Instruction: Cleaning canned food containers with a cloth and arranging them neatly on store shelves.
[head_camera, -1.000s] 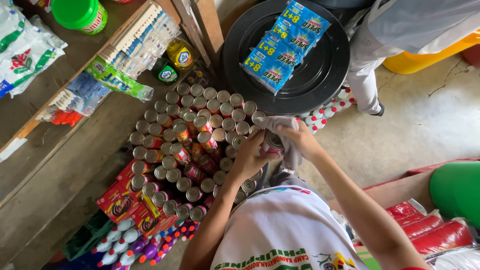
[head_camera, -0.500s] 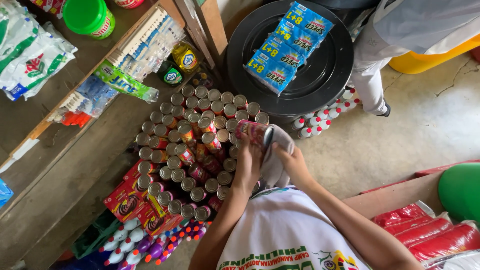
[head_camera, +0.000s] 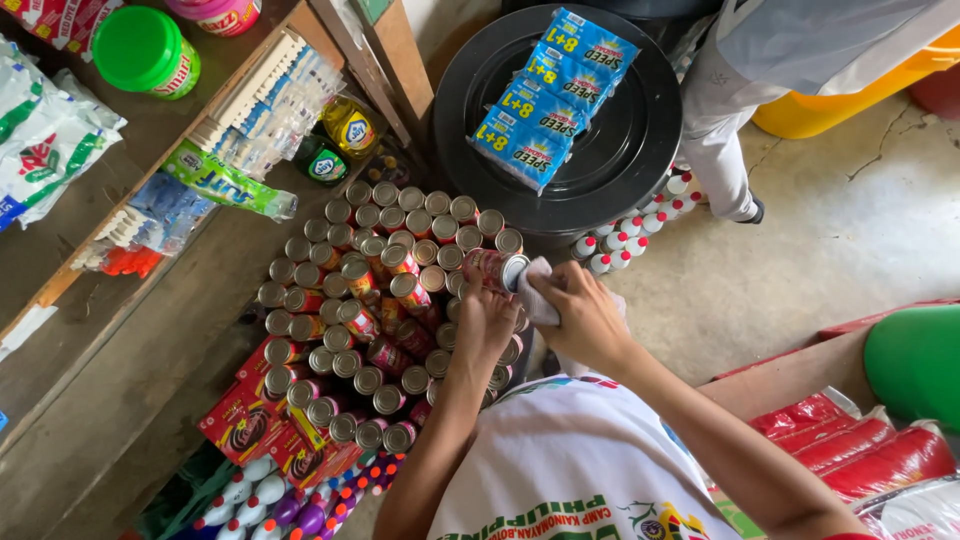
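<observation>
My left hand (head_camera: 487, 322) grips a red-labelled tin can (head_camera: 495, 268), held on its side over a stack of cans. My right hand (head_camera: 580, 310) presses a white cloth (head_camera: 537, 290) against the can's silver end. Below both hands stands a wide stack of many similar tin cans (head_camera: 370, 300) with silver tops and red labels, several tiers high. My white printed shirt fills the bottom middle of the view.
A black round bin lid (head_camera: 620, 150) carries blue soap packets (head_camera: 545, 95). Wooden shelves (head_camera: 150, 330) at left hold packets, a green-lidded jar (head_camera: 145, 50) and small bottles. Another person's legs (head_camera: 720, 130) stand at top right. Red boxes and small bottles lie at bottom left, red packs at right.
The can has turned on its side in my left hand, and my right hand with the cloth has shifted onto its end. The view has swung slightly down and right.
</observation>
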